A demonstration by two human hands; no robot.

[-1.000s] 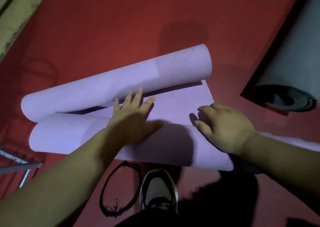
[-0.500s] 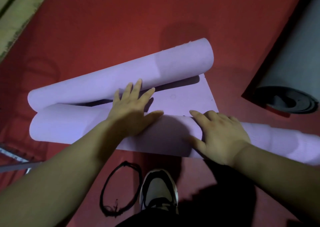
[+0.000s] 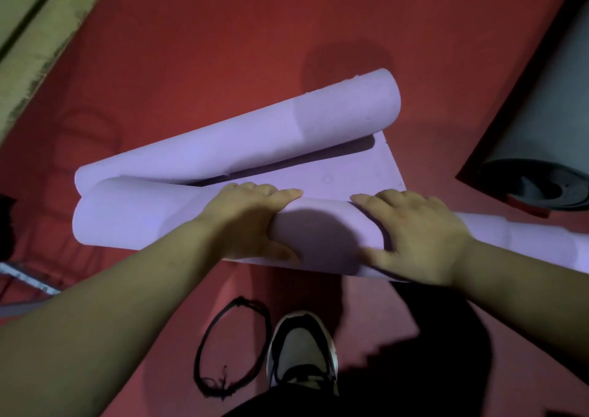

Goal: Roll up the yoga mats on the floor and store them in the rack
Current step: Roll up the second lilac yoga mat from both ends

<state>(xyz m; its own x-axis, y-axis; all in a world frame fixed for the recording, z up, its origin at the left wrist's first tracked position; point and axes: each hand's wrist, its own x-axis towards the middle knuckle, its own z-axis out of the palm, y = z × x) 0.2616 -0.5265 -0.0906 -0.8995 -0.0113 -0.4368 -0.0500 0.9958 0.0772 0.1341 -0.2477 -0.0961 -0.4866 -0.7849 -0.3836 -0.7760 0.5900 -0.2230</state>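
Observation:
A purple yoga mat lies on the red floor, curled at both ends. The near end forms a thick roll across the middle of the view. My left hand grips that roll, fingers curled over its top and thumb under its near side. My right hand wraps the same roll further right, fingers over the top. A short flat strip of mat shows between the near roll and the far curl. The roll's right end runs out of view at the right edge.
A grey mat, partly rolled, lies at the right edge. A black elastic loop lies on the floor beside my shoe. Metal bars show at the left edge. A pale wall base runs along the top left.
Both hands went from lying flat on the near roll to curling round it. The roll moved forward and the flat strip between it and the far curl grew narrower.

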